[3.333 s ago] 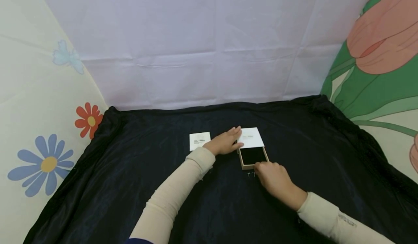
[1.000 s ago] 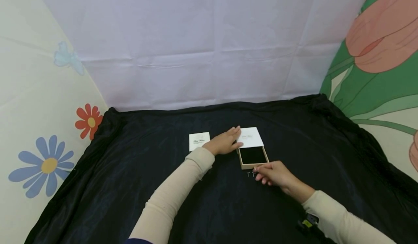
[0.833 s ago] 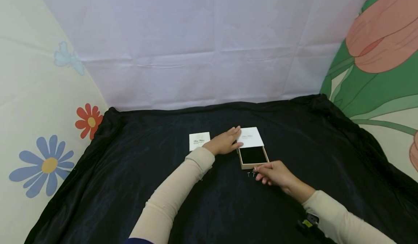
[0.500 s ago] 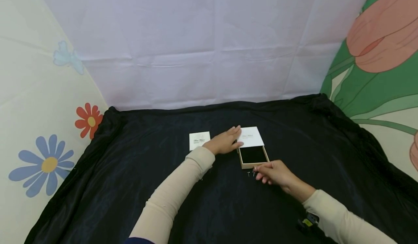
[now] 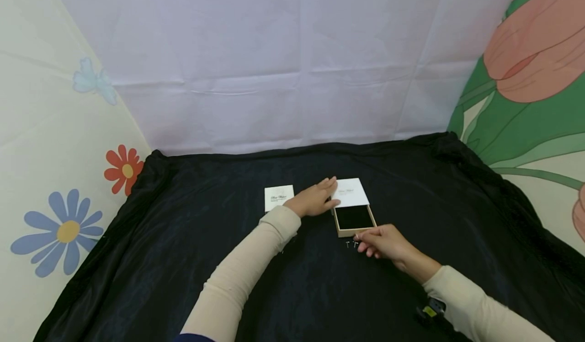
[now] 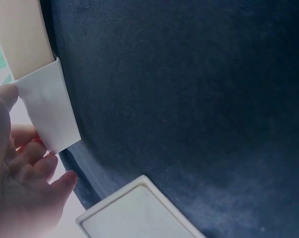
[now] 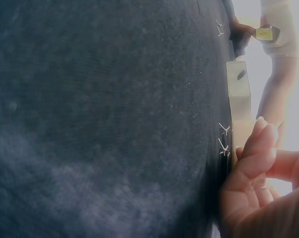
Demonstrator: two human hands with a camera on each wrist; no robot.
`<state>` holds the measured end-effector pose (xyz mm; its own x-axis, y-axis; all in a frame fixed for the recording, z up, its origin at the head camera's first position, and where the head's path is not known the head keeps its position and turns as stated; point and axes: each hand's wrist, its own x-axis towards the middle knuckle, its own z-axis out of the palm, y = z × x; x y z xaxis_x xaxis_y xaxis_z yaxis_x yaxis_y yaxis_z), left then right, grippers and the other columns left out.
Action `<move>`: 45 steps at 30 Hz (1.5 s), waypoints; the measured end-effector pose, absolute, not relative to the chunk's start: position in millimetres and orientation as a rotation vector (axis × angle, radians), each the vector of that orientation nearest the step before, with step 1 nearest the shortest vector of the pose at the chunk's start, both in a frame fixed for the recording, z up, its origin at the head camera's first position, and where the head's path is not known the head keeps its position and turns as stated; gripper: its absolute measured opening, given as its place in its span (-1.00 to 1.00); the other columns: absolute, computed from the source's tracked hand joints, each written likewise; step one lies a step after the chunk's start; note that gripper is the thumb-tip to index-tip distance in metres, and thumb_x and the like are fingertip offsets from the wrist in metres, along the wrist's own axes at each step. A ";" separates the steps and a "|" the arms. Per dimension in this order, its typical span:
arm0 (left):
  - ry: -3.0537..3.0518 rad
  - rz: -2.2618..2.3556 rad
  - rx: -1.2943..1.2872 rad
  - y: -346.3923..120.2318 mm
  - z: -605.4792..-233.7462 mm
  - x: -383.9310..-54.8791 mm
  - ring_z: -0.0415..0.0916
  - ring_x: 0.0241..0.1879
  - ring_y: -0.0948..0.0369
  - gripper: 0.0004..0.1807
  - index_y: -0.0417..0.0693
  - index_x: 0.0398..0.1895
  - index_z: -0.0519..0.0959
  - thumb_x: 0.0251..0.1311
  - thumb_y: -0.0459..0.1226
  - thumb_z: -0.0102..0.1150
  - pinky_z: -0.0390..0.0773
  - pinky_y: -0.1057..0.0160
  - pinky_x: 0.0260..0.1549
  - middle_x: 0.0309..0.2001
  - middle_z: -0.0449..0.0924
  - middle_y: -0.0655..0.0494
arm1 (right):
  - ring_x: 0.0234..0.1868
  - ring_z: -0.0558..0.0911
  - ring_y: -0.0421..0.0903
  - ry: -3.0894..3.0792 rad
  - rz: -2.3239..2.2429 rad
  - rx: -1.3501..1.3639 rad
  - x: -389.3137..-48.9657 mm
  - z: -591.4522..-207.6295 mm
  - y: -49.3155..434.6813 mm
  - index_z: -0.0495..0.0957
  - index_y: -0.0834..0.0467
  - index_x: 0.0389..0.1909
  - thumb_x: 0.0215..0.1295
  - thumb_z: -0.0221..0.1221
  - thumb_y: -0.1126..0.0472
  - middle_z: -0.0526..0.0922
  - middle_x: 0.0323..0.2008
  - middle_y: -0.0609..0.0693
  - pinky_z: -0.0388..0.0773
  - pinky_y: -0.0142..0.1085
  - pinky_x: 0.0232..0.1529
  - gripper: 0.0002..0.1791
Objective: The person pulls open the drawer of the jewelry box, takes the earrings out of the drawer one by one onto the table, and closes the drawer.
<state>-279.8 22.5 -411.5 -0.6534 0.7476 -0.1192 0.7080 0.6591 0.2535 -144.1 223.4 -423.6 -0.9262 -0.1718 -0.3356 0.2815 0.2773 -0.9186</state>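
Observation:
A white box with printed lettering stands part pulled out: its tan-rimmed drawer (image 5: 355,233), lined in black, protrudes toward me from the white sleeve (image 5: 351,192). My left hand (image 5: 315,199) rests along the sleeve's left side, thumb (image 6: 6,94) near its front edge and the other fingers farther back. At the drawer's near right corner is my right hand (image 5: 381,241), thumb and forefinger brought together; I cannot tell whether they pinch something tiny. Just left of those fingertips, before the drawer, lie two small silver pin-like pieces (image 5: 351,244), seen also as silver pieces (image 7: 223,139) in the right wrist view.
A second white printed box (image 5: 278,197) lies to the left, partly behind my left forearm. Two more small silver pieces (image 7: 219,28) lie farther left on the dark cloth (image 5: 205,205). A white curtain (image 5: 292,67) rises behind the table. A camera (image 5: 431,309) sits under my right wrist.
Since the oldest frame my right hand has turned over and shifted slightly down from the drawer's edge, showing its curled fingers. Over the last second both hands and the box stay put.

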 end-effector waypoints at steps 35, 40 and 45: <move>2.649 0.270 1.197 21.9 -409.2 -281.1 -0.19 0.50 0.06 -0.28 -0.15 0.51 -0.09 0.48 0.04 -0.26 -0.03 0.13 0.42 0.53 -0.20 0.00 | -0.64 0.49 -0.36 2.175 -1.702 0.130 -155.6 -425.9 225.5 0.58 0.48 -0.07 0.40 0.01 0.30 0.66 -0.57 -0.15 0.37 -0.51 -0.63 -0.68; 2.644 0.276 1.186 22.1 -411.9 -282.1 -0.20 0.51 0.07 -0.28 -0.14 0.52 -0.09 0.47 0.05 -0.26 -0.04 0.14 0.42 0.53 -0.20 0.01 | -0.63 0.49 -0.36 2.182 -1.694 0.137 -156.4 -425.8 225.2 0.58 0.48 -0.06 0.40 0.00 0.29 0.65 -0.57 -0.16 0.39 -0.51 -0.63 -0.67; 2.645 0.282 1.172 21.5 -411.9 -281.3 -0.21 0.51 0.08 -0.28 -0.13 0.52 -0.10 0.47 0.05 -0.26 -0.04 0.14 0.42 0.54 -0.21 0.02 | -0.62 0.50 -0.36 2.174 -1.681 0.145 -157.5 -423.8 225.5 0.58 0.47 -0.05 0.41 0.00 0.29 0.65 -0.56 -0.15 0.40 -0.51 -0.61 -0.67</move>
<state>-281.3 21.5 -411.9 -0.6518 0.7464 -0.1347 0.7012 0.6607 0.2680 -157.5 225.5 -423.8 -0.9198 -0.1520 -0.3617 0.3118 0.2762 -0.9091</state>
